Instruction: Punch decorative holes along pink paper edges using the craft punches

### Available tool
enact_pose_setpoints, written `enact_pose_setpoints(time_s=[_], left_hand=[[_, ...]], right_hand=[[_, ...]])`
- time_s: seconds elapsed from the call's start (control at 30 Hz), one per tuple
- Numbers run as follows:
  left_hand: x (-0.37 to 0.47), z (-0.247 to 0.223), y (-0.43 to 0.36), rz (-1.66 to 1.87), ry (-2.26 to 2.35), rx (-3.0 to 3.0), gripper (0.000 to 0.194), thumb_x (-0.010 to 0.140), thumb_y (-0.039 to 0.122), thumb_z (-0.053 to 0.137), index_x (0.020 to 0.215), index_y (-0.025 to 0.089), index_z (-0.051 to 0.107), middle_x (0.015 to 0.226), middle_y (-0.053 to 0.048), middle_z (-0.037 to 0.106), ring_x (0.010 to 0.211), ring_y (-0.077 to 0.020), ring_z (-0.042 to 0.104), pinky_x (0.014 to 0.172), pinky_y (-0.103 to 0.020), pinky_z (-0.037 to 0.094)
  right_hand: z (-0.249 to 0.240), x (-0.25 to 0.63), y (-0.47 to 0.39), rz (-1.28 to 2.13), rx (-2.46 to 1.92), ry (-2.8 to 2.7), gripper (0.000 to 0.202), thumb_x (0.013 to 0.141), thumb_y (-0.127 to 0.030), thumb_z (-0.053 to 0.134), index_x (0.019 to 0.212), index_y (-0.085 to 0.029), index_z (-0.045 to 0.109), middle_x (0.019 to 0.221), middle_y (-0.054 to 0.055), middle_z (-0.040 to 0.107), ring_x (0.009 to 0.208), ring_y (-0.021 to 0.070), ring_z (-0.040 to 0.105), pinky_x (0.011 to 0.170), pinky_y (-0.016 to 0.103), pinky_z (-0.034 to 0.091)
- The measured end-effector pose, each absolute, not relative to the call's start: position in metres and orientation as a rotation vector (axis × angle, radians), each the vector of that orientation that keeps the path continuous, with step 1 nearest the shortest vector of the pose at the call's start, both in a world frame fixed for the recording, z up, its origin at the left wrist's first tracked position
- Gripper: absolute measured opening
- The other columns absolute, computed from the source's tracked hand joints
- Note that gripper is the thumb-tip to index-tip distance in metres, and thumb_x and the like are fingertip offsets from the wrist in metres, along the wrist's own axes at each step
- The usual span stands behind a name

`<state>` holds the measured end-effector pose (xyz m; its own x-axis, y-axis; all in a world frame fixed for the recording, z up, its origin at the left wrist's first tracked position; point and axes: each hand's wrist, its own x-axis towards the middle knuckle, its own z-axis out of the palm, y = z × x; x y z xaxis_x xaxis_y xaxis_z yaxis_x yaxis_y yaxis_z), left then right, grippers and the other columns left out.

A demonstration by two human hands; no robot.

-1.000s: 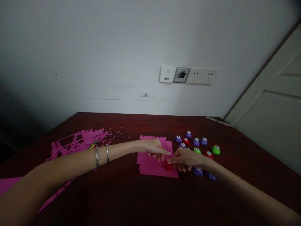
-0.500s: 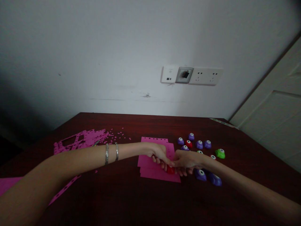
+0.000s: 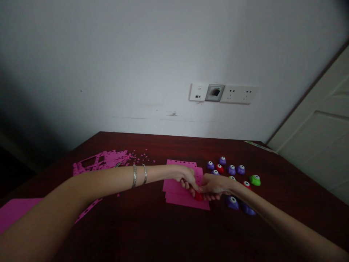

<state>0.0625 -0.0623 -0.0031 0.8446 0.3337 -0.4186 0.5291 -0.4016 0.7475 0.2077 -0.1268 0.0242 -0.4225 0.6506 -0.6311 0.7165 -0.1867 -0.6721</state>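
Observation:
A red paper punch point(image 3: 199, 196) sits at the right side of the pink paper sheets point(image 3: 177, 198), mostly covered by my fingers. My left hand point(image 3: 188, 178) is closed on it from the left, its thumb reaching over the top. From the right, my right hand point(image 3: 214, 187) grips the same punch, and the two thumbs meet above it. Rows of small punched holes run along the sheets' upper and right edges. Close to my right wrist are purple punches point(image 3: 232, 202), partly under the forearm.
More punches stand at the right, among them a green one point(image 3: 255, 179) and a red one point(image 3: 219, 168). Pink paper scraps point(image 3: 109, 158) and tiny cut-outs point(image 3: 139, 157) lie at the left. A pink sheet point(image 3: 20, 209) is at the near left. The wall holds sockets point(image 3: 239, 94).
The camera view has shifted slightly, moving the left part of the scene rightward. Both hands keep their hold on the red paper punch, with little visible movement.

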Motion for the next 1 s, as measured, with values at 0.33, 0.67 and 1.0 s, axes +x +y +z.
enact_pose_setpoints(time_s=[0.33, 0.67, 1.0], left_hand=[[0.059, 0.019, -0.071, -0.392, 0.847, 1.928, 0.035, 0.053, 0.05, 0.073, 0.048, 0.017, 0.062, 0.045, 0.0, 0.05, 0.039, -0.0064, 0.036, 0.039, -0.021, 0.023], [0.015, 0.016, -0.036, 0.136, 0.94, 2.335, 0.023, 0.064, 0.035, 0.066, 0.073, 0.014, 0.069, 0.063, -0.001, 0.061, 0.058, -0.0104, 0.05, 0.054, -0.022, 0.034], [0.008, -0.01, -0.041, 0.156, 0.925, 2.304, 0.028, 0.062, 0.029, 0.071, 0.083, 0.013, 0.062, 0.069, 0.001, 0.054, 0.061, -0.0102, 0.047, 0.055, -0.021, 0.034]], right_hand=[[0.042, 0.199, -0.14, -1.503, 1.77, 1.992, 0.035, 0.084, -0.026, 0.049, 0.051, -0.015, 0.052, 0.046, -0.002, 0.053, 0.036, 0.0043, 0.045, 0.037, 0.014, 0.037], [0.024, 0.191, -0.169, -0.488, 2.035, 2.487, 0.028, 0.081, -0.032, 0.053, 0.058, -0.016, 0.056, 0.057, 0.006, 0.06, 0.054, 0.0162, 0.059, 0.049, 0.024, 0.038], [0.003, 0.183, -0.188, -0.166, 2.085, 2.404, 0.049, 0.083, -0.056, 0.039, 0.075, -0.015, 0.063, 0.074, 0.014, 0.066, 0.07, 0.0265, 0.064, 0.054, 0.028, 0.039]])
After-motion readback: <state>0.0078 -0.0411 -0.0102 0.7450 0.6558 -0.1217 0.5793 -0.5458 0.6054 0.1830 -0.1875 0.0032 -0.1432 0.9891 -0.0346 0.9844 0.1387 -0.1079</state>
